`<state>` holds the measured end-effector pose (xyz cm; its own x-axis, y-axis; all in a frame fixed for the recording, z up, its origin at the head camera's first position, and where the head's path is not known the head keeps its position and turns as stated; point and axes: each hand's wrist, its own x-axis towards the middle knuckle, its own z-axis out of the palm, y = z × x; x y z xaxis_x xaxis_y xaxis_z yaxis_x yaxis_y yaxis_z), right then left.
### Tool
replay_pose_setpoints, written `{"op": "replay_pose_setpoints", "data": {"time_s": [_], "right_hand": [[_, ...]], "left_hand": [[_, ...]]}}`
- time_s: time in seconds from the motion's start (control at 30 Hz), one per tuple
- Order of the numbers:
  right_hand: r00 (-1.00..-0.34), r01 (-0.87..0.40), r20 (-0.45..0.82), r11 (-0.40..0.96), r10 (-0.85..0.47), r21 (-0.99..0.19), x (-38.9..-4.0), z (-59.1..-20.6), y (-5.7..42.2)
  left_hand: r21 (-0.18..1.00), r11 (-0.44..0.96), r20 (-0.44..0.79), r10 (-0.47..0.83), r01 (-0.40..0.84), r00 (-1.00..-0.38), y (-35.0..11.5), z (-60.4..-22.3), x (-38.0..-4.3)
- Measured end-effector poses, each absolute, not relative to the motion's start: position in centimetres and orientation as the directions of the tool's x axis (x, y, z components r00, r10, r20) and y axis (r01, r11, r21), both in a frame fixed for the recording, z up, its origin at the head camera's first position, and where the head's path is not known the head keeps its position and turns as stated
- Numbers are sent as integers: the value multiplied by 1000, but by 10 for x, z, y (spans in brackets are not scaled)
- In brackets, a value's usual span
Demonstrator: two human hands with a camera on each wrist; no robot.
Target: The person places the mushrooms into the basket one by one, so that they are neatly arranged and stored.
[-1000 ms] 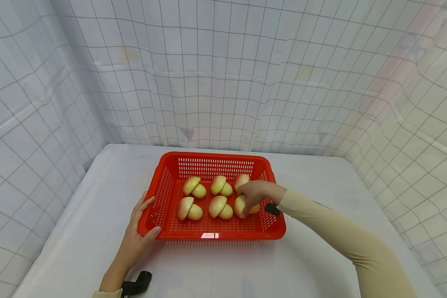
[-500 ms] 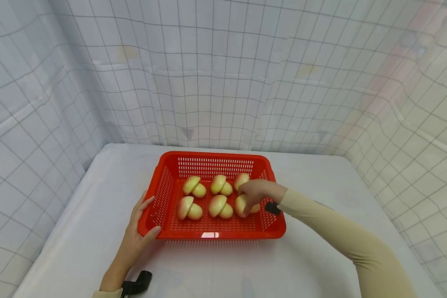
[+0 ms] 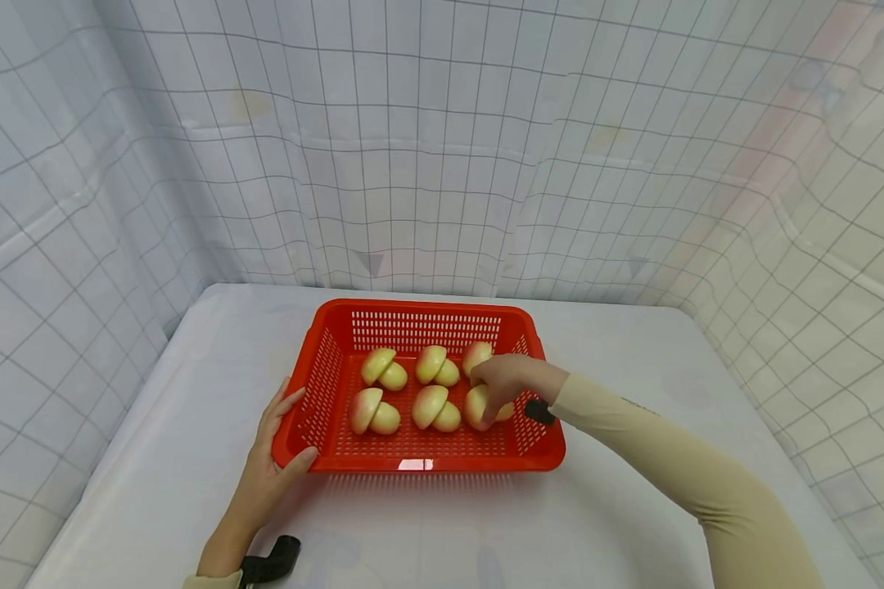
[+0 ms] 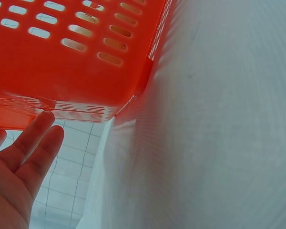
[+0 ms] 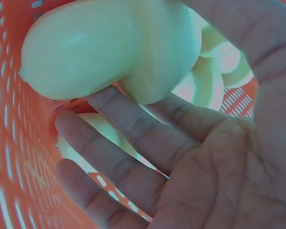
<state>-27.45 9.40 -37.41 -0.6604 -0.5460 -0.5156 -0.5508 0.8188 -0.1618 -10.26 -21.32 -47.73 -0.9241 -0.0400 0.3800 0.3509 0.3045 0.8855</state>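
Observation:
Inside a red perforated plastic basket [image 3: 412, 467] lie several mushroom-shaped pieces, pale yellow with a pink blush on their caps. My right hand [image 3: 502, 383] reaches over the basket's right side and holds the front right mushroom-shaped piece [image 3: 475, 406], thumb on one side and fingers on the other. In the right wrist view, that piece's smooth stem [image 5: 81, 52] points left, its cap partly behind the thumb. The hand also hides part of the back right piece [image 3: 475, 357]. My left hand [image 3: 265, 470] rests on the basket's front left corner, fingers fairly straight against the rim.
Other pieces lie in two rows: back left [image 3: 385, 370], back middle [image 3: 437, 366], front left [image 3: 374, 412] and front middle [image 3: 436, 410]. A white cloth covers the table [image 3: 619, 360]. Gridded white curtains [image 3: 442, 164] hang behind and at both sides.
Almost nothing differs. The right hand and the piece it holds have shifted very slightly; the left hand and the basket stay where they were.

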Motion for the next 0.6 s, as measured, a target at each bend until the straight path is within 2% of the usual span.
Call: {"op": "replay_pose_setpoints", "data": {"time_s": [0.6], "right_hand": [[-660,-530,-523,828,-539,-183,-274,-375,95]], "left_hand": [[899,302,350,-62,317,-935,-210,-473,-101]]}}
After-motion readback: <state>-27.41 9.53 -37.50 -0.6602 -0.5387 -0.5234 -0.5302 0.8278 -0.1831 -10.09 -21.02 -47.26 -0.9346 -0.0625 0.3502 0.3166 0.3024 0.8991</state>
